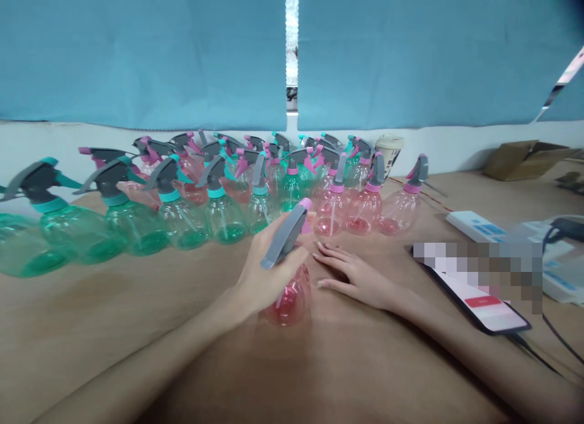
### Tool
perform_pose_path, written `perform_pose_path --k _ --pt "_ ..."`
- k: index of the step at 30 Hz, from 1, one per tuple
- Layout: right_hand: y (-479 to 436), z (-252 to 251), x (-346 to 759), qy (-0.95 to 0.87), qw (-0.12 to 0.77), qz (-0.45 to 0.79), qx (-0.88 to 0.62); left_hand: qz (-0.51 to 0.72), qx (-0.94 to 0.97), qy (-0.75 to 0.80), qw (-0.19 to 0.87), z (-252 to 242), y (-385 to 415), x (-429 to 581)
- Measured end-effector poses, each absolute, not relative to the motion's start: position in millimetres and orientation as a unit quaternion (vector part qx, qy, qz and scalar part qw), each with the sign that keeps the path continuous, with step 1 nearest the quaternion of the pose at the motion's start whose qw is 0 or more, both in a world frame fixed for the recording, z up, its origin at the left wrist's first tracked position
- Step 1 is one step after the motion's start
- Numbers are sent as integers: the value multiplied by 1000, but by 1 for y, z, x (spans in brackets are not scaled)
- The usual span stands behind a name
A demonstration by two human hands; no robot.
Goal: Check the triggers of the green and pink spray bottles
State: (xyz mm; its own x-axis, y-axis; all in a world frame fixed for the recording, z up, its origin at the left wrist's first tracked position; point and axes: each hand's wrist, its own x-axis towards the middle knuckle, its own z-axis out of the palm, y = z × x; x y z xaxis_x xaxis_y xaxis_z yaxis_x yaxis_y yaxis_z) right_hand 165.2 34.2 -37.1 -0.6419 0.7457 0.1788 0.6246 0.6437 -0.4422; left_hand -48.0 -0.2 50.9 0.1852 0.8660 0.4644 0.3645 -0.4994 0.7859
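Observation:
My left hand is wrapped round the neck of a pink spray bottle with a grey trigger head and pink nozzle. Its clear pink body shows below my fingers, tilted a little, over the table. Just to the right, my right hand lies on the table with its fingers stretched out and holds nothing. Behind both hands stand spray bottles in rows: green ones with teal collars to the left, pink ones with pink collars to the right. My left fingertips are partly hidden behind the trigger head.
A phone with a lit screen lies on the right of the brown table. Beyond it are a white power strip and cables. A paper cup and an open cardboard box stand at the back, before a blue curtain.

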Motion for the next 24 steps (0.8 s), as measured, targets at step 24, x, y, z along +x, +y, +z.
perform_pose_path --k 24 --pt "34 -39 169 -884 187 177 -390 469 731 410 279 52 1 -48"
